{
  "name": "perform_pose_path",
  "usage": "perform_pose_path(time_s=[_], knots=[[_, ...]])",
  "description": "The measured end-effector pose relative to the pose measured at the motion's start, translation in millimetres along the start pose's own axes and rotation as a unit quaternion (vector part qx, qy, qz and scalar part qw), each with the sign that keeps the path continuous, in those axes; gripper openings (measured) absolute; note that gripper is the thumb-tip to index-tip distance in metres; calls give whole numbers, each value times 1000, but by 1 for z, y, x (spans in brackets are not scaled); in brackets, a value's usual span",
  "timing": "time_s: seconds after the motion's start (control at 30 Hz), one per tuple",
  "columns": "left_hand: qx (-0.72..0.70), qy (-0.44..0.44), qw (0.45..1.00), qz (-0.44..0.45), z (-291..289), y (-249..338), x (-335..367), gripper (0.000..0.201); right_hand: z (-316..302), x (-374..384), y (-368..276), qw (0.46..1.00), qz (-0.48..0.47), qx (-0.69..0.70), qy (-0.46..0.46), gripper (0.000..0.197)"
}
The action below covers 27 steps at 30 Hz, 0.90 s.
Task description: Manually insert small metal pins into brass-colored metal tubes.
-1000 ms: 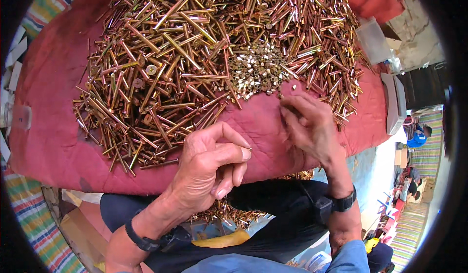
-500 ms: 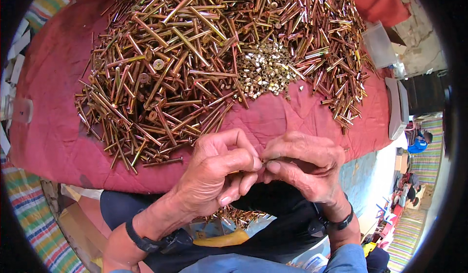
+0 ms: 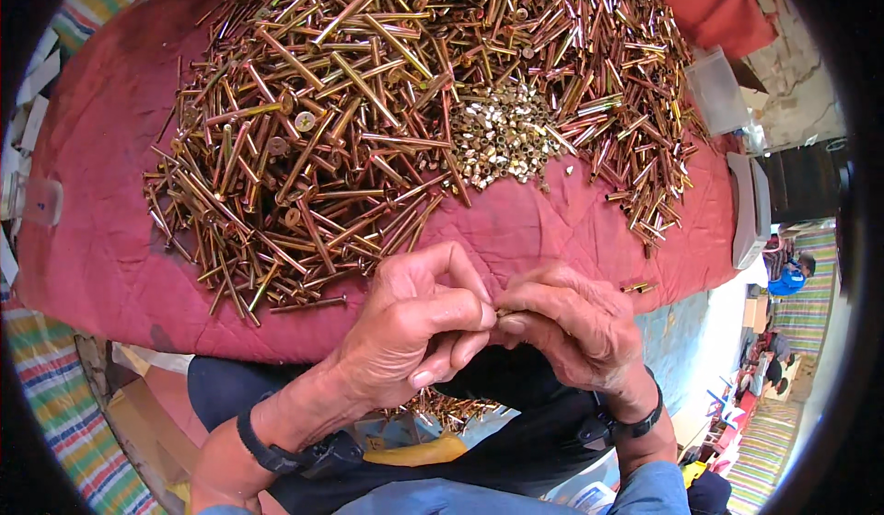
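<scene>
- So, there's a small brass piece (image 3: 505, 313) pinched right where the two hands meet, just in front of the near edge of the red cloth (image 3: 101, 239). Only a sliver of it shows, so I can't tell if it's a nut, a bolt end or both.
- Left hand (image 3: 419, 331) is curled tight, thumb and forefinger closed on the piece, other fingers tucked under. Looks like a steadying grip to me.
- Right hand (image 3: 571, 326) mirrors it, fingertips pressed onto the same piece from the other side, knuckles up, wrist bent inward. Both wrists wear dark bands.
- Hands sit close over the lap, presumably so anything dropped lands there; more brass bits (image 3: 442, 409) lie below them.
- Further out, a big heap of long brass bolts (image 3: 304, 147) covers the cloth, with a little mound of small nuts (image 3: 502, 133) in the middle, within easy reach.
- Off right, a clear plastic box (image 3: 723, 92) sits at the cloth's edge.
</scene>
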<state>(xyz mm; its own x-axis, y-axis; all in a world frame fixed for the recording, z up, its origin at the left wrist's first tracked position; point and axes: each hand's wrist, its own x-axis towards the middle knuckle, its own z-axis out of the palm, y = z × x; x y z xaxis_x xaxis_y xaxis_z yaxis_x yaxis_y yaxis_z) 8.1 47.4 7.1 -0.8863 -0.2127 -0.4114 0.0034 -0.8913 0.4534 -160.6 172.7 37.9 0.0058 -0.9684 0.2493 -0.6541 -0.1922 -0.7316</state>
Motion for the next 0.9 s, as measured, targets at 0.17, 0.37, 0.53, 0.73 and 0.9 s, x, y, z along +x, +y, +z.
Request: perform_pose_path(time_s=[0.17,0.37,0.53,0.73,0.9], knots=[[59,3,998,16,7,3,-2,9,3,-1,-5,999,39,-7,-11,5],[41,9,999,6,7,2,-1,9,-11,-9,3,987,130,92,24,18],[0,6,1000,-15,3,4,0,10,-6,3,-6,993,94,65,35,23],[-9,4,999,-35,3,-1,1,7,-14,-4,-13,996,64,-32,-58,34],[-48,8,997,-57,1,-2,1,4,-2,2,-9,998,64,4,-1,30]])
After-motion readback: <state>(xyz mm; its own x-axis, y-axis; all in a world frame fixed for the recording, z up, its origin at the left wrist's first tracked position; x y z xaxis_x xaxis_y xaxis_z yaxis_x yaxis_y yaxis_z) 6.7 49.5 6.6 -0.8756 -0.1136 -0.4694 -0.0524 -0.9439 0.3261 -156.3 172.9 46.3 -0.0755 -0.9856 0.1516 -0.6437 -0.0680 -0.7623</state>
